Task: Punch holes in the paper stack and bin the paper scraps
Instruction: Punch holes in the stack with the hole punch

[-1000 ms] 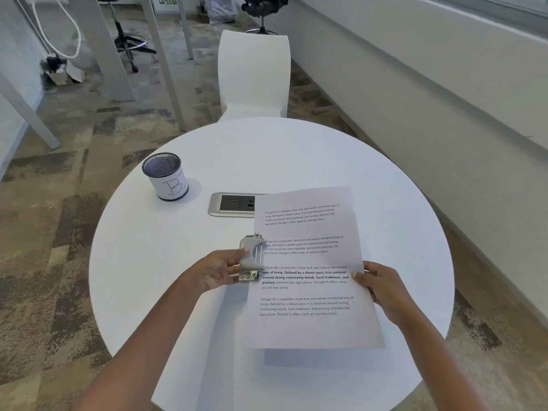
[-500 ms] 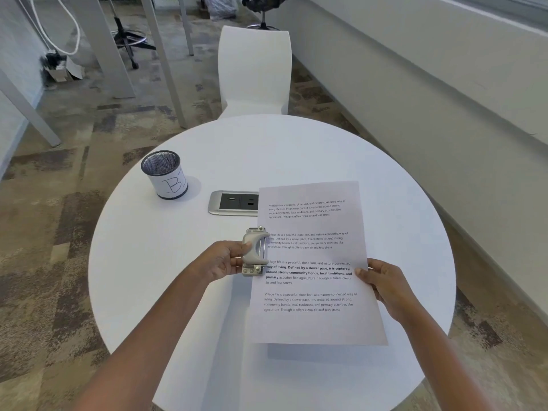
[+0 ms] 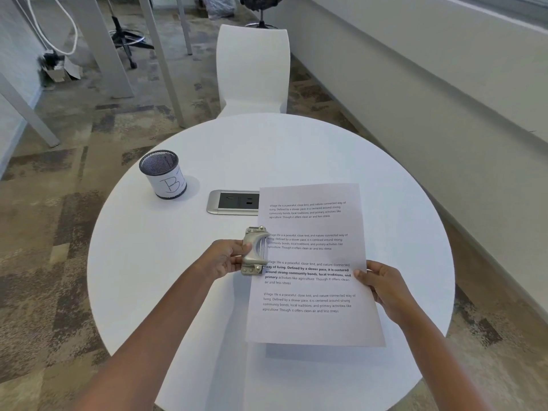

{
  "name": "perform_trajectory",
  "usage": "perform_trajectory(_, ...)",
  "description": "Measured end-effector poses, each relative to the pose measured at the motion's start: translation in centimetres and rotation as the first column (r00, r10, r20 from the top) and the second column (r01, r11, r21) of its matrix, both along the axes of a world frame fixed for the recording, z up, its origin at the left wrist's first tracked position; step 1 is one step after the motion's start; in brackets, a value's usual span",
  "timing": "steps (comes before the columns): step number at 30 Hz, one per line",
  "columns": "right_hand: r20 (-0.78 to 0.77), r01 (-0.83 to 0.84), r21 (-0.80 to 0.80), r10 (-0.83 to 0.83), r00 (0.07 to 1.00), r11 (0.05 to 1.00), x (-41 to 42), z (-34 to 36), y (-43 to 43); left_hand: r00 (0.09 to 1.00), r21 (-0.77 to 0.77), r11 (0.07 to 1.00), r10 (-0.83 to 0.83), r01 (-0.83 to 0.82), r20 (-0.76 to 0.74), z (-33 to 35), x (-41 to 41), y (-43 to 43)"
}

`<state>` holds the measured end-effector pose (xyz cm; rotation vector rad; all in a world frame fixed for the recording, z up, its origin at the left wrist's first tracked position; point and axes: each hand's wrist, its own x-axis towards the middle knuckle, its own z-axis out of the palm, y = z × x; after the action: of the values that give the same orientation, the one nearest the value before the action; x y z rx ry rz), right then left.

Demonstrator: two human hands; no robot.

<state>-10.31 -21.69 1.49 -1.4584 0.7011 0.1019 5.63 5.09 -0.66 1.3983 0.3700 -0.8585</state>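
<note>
A printed paper stack (image 3: 311, 262) is held just above the round white table (image 3: 178, 277), casting a shadow near its lower edge. My right hand (image 3: 382, 287) grips its right edge. My left hand (image 3: 226, 258) holds a grey metal hole punch (image 3: 254, 250) against the middle of the stack's left edge, with the paper edge inside its jaw. A black mesh cup (image 3: 163, 173) wrapped in a white label marked "B" stands at the table's back left. No paper scraps are visible.
A silver power socket panel (image 3: 231, 202) is set in the table, partly covered by the paper's top left corner. A white chair (image 3: 252, 69) stands behind the table. A wall runs along the right; desk legs and stools stand at the back left.
The paper stack and hole punch have shifted slightly; the punch now sits further onto the left edge of the stack. Both hands keep their grips.
</note>
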Motion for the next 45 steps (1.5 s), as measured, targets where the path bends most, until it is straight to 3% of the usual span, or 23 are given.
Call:
perform_trajectory(28,-0.027,0.013,-0.022,-0.014,1.0,1.0,-0.4,0.0,0.5,0.999,0.085,0.996,-0.039,0.037,0.029,-1.0,-0.7,-0.9)
perform_trajectory(45,-0.036,0.089,0.045,-0.087,0.996,0.995,-1.4,-1.0,-0.7,0.995,-0.111,0.991,0.063,-0.071,-0.08,-1.1,-0.3,-0.1)
